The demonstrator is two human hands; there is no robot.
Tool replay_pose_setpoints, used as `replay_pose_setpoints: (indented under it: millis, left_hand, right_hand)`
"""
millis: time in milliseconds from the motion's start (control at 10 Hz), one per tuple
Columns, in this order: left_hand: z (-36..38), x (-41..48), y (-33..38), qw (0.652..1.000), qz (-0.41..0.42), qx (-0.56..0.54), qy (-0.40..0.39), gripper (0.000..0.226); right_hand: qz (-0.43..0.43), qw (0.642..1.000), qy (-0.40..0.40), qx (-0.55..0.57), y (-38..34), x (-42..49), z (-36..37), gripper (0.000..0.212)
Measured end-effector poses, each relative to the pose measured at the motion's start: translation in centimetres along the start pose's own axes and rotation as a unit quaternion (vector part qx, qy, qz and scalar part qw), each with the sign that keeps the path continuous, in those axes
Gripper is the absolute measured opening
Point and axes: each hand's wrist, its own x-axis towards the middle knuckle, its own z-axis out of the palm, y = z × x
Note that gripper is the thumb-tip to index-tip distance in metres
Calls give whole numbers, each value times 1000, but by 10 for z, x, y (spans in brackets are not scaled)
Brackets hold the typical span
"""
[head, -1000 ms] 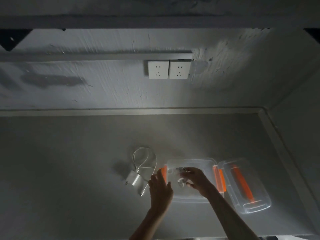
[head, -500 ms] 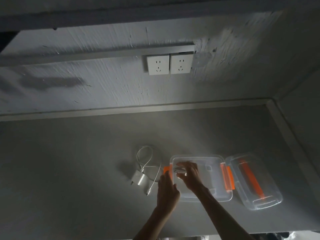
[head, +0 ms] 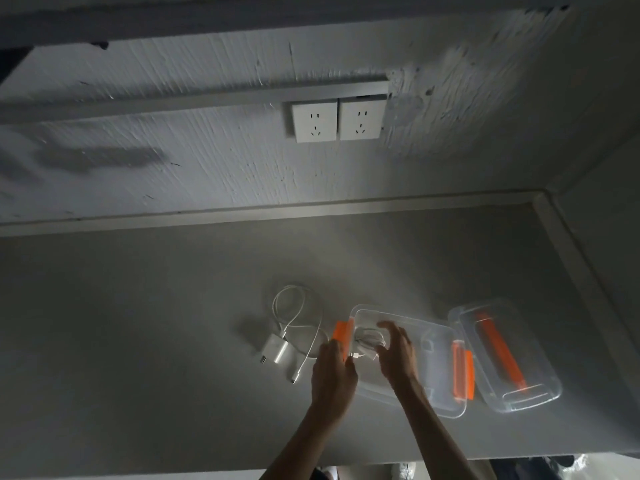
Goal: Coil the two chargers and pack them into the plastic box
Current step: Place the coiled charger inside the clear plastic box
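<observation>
A clear plastic box (head: 433,386) with orange latches lies open on the grey table, and its clear lid (head: 512,393) lies beside it on the right. One white charger, coiled (head: 369,339), sits inside the box at its left end. My left hand (head: 332,379) is at that end, thumb and fingers pinching the coil's near side by the orange latch. My right hand (head: 396,356) arches over the coil with its fingers spread, slightly blurred. The second white charger (head: 275,351) lies on the table left of the box, its cable (head: 294,313) in a loose loop.
Two white wall sockets (head: 337,121) sit on the rough wall behind the table. A raised ledge (head: 554,230) runs along the table's back and right sides. The table's near edge (head: 207,471) crosses the bottom of the view.
The coiled charger has gone from above the box down into its left end. My right hand has loosened and spread its fingers. The view has shifted, so the box appears further right.
</observation>
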Motion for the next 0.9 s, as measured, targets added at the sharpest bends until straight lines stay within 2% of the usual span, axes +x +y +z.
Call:
replay_pose_setpoints:
  millis: [100,200,300,400,500,600,700,800,900]
  left_hand:
    - [11,0,-5,996,52,67,36,46]
    - [18,-3,3,977,143,161,4,61]
    - [19,4,12,939,210,271,14,46]
    - [24,24,6,914,206,346,-53,47]
    - [25,28,3,903,222,365,-34,53]
    - [16,20,7,927,200,314,-36,60]
    - [11,15,6,933,223,280,-39,71]
    - [2,12,10,941,203,265,-58,81]
    - [6,13,9,949,178,254,-51,89]
  right_hand:
    - [134,989,-63,2,7,1,-4,45]
    - [258,948,-136,129,10,5,-4,50]
    - [291,902,-169,269,13,6,-3,51]
    - [297,871,-173,351,11,6,-8,33]
    - [301,857,-161,386,13,13,-8,22]
    - [313,831,-137,439,14,18,-4,33]
    - [321,822,-108,457,15,21,3,41]
    - [324,830,-95,445,9,21,7,35]
    - [329,827,-95,446,9,20,12,38]
